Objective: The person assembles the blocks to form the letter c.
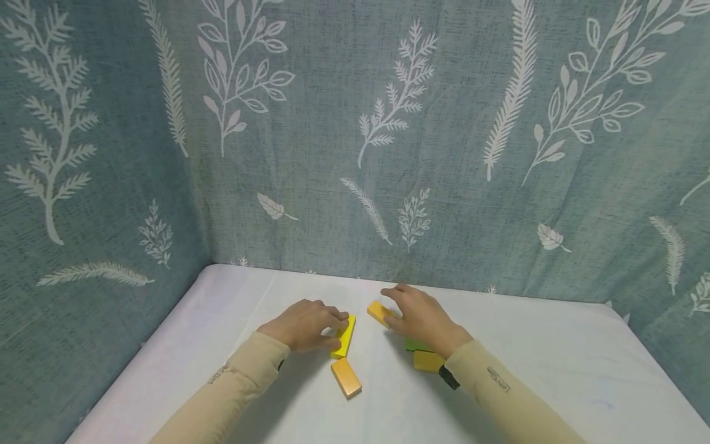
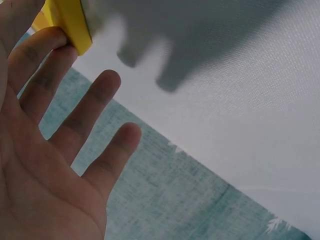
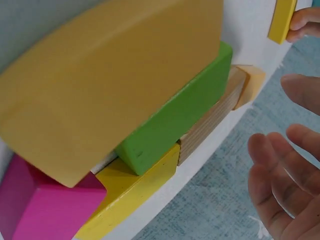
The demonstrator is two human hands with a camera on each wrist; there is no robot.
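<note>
My left hand (image 1: 305, 325) is at the yellow block (image 1: 345, 338), which lies on the white table. Thumb and fingertips pinch it; in the left wrist view the index and middle fingers touch one end of the yellow block (image 2: 74, 25), while the other two fingers stretch away. My right hand (image 1: 423, 316) is over the table beside an orange block (image 1: 378, 312), its fingers loosely bent and apart. The right wrist view has a gap between these fingers (image 3: 270, 190) and the small orange block (image 3: 251, 85). Nothing shows in the right palm.
Below the right wrist, a green block (image 3: 185, 110) lies with a wooden block (image 3: 210, 120), a yellow block (image 3: 135, 195), a magenta block (image 3: 50, 207) and a large orange-yellow block (image 3: 125, 75). Another orange block (image 1: 346, 377) lies nearer me. A leaf-patterned curtain (image 1: 333, 185) borders the table.
</note>
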